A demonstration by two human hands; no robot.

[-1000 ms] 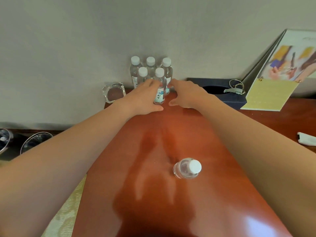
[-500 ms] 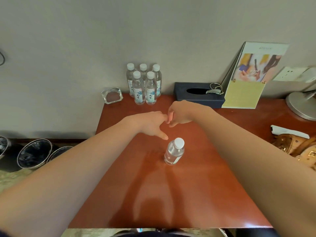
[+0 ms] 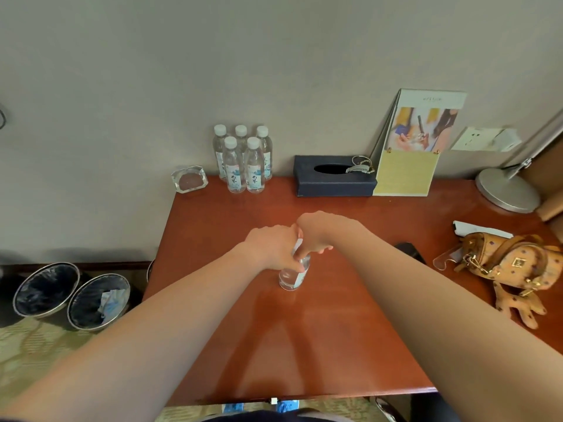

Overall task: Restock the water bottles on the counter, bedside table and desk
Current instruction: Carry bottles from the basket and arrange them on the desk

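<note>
A single clear water bottle [image 3: 293, 275] stands upright in the middle of the reddish-brown desk [image 3: 335, 330]. My left hand [image 3: 274, 248] grips its upper part from the left. My right hand [image 3: 315, 233] curls round its neck and cap from the right, so the cap is mostly hidden. Several water bottles [image 3: 242, 159] with white caps and blue labels stand in a tight group against the wall at the desk's back left.
A glass ashtray [image 3: 189, 179] sits left of the group. A dark tissue box [image 3: 333, 176], a standing brochure [image 3: 417, 141] and a lamp base [image 3: 507, 193] line the back. A brown bag [image 3: 515, 266] and a black phone [image 3: 409, 252] lie at right. Two bins [image 3: 73, 295] stand on the floor at left.
Both hands drew back from the bottle group at the wall to the single bottle in mid desk and took hold of it. The view pulled back and now shows more of the desk.
</note>
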